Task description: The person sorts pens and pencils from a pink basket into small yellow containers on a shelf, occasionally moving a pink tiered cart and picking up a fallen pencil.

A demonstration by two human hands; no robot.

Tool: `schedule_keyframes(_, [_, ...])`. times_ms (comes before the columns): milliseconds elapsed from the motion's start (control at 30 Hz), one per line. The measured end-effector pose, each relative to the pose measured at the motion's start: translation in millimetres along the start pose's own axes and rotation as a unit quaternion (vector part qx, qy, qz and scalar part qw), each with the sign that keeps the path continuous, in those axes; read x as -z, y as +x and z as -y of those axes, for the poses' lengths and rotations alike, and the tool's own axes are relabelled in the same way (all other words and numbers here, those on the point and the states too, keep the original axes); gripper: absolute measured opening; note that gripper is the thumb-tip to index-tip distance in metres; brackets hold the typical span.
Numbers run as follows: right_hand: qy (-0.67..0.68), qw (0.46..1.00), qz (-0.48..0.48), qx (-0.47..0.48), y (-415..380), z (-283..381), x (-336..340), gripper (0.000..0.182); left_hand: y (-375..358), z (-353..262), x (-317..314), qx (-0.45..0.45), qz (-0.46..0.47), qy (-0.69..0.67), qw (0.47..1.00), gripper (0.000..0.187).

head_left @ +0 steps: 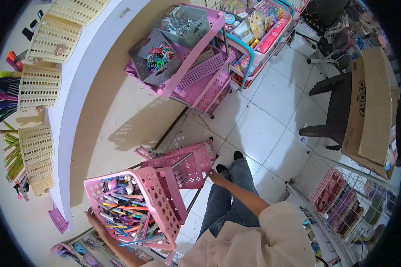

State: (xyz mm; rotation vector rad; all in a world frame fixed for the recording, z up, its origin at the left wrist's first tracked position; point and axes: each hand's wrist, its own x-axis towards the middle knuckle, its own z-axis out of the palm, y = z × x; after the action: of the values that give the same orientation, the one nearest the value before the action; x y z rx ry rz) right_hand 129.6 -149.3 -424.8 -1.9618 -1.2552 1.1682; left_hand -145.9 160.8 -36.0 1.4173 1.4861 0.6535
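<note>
A pink basket [160,209] packed with pens and markers sits tilted at the lower left, on top of a pink cart with metal poles. My left hand [93,219] is at the basket's outer left side, its fingers against the wall and partly hidden. At the cart's other side, my right hand [215,178] has its fingers closed round a dark pole, beside the lower pink shelf [194,165]. Small fluffy-topped pens stick out of the basket near its upper edge.
Another pink cart [196,84] holds grey bins. Cream baskets [44,86] of pens line the white curved shelf [82,66] at left. A cardboard box [370,111] stands on a dark stool [336,109]; wire racks [361,200] are at lower right.
</note>
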Motion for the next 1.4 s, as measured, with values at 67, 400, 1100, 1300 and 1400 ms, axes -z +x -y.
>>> schedule_keyframes(67, [0.061,0.995,-0.009,-0.083,4.8,-29.3,14.5,0.043,-12.1,-0.4,1.1,-0.008,-0.060,0.045,0.997,0.057])
schedule_keyframes(400, [-0.070,0.979,-0.007,-0.193,84.2,-160.5,46.9,0.041,7.1,60.6,-56.8,-0.110,-0.267,-0.042,0.956,0.052])
schedule_keyframes(1100, [-0.174,0.968,-0.077,-0.166,335.6,-331.9,-131.2,0.066,92.0,308.2,-126.7,-0.101,-0.274,-0.006,0.956,0.048])
schedule_keyframes(1300, [-0.033,0.958,-0.124,-0.255,300.1,-342.8,-139.0,0.073,76.4,294.3,-122.7,-0.085,-0.258,-0.025,0.962,0.047])
schedule_keyframes(1400, [-0.070,0.945,-0.125,-0.293,260.8,-329.4,-131.2,0.070,65.4,267.5,-113.8,-0.087,-0.247,-0.042,0.964,0.046])
